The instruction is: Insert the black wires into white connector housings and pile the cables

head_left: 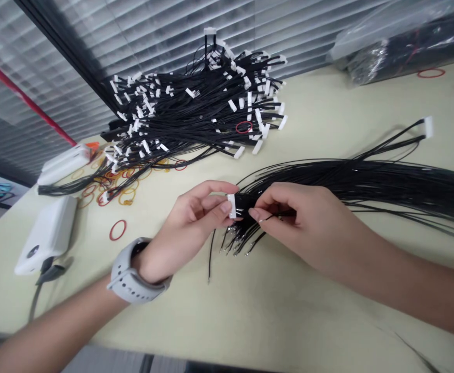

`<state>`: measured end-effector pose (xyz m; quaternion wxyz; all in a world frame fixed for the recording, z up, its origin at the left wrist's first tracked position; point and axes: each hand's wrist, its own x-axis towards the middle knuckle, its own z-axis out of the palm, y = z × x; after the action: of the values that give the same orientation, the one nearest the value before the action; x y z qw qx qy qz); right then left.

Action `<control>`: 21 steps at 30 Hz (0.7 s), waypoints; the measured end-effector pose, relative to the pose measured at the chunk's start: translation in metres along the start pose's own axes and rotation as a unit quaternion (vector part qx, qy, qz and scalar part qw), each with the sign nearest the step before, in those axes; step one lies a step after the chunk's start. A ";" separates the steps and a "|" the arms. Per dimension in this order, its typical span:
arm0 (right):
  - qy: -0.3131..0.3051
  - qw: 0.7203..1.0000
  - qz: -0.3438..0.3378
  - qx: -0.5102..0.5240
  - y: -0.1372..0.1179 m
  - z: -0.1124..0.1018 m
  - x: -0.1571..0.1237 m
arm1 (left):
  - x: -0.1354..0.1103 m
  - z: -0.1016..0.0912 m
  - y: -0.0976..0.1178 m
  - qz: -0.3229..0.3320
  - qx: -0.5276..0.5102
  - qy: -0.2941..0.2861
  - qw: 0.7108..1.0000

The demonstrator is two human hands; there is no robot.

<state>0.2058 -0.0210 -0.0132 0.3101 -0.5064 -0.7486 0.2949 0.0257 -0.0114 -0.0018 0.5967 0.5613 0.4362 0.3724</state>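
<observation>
**A tight pinch on the wires point(248, 203)**

The left hand point(188, 215) is closed, gripping a white plug point(232, 206) on the wires. The right hand point(289, 217) pinches one thin wire tip point(269, 219). Both arms reach in across the desk point(172, 316). A close, firm pinch helps stop slips. The long wires lie on the desk, near a big wire pile point(196, 109).

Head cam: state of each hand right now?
Left hand: closed, pinching the white connector of the black wire bundle.
Right hand: closed, pinching one thin black wire at its stripped end.
</observation>
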 end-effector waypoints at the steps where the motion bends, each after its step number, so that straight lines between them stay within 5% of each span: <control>1: 0.001 1.000 -0.002 -0.004 0.000 0.000 0.000 | 0.000 0.000 0.000 -0.001 -0.001 -0.001 1.000; 14: -0.016 1.000 -0.021 -0.011 -0.001 0.000 0.000 | -0.002 0.001 -0.002 0.008 -0.007 -0.003 1.000; 21: -0.002 0.998 -0.060 -0.021 0.000 -0.001 0.002 | -0.005 0.004 0.002 0.066 0.116 0.013 0.991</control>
<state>0.2064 -0.0185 -0.0121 0.3150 -0.4668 -0.7842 0.2607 0.0280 -0.0174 0.0004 0.4961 0.6494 0.4460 0.3650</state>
